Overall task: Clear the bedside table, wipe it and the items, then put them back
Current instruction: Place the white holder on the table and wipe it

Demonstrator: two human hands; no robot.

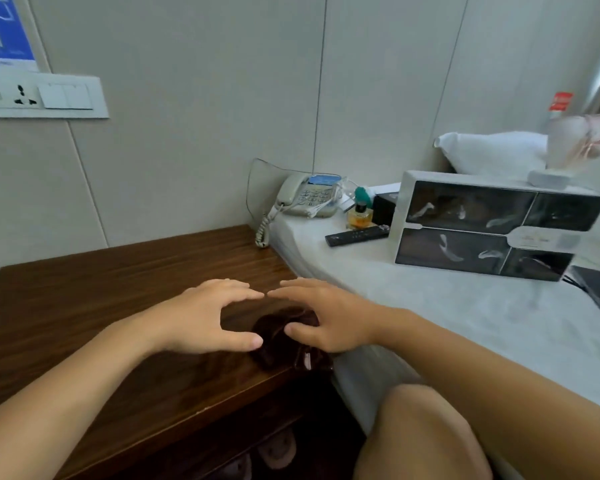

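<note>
Your bare knee (420,434) sits lowest in view, tucked against the bed's edge, which suggests you are crouched or seated close so both arms reach the bedside table (84,306) without stretching.

Starting at the left, your left hand (205,317) hovers over the dark wood with fingers spread and gently arched, thumb low, gripping nothing. Between the hands lies a dark brown cloth (284,337), bunched near the table's front right corner; against wood of the same shade it is easy to lose. Your right hand (329,317) mirrors the left, fingers loose and unclenched, its thumb touching or just over the cloth. The two index fingertips nearly meet, so you look poised to gather the cloth for wiping.

Apart from the cloth the tabletop shows only wood grain, and the items are parked on the bed (430,306), likely to keep them within easy reach for putting back: a telephone (305,197) nearest the wall with its coiled cord hanging into the gap, then a perfume bottle (360,216), a remote control (357,235) and a large silver box (492,226), with a pillow (492,150) behind.

Around you are pale panelled walls, and a socket and switch plate (42,95) is at far left. Slippers (274,448) rest on the shelf beneath the table.
</note>
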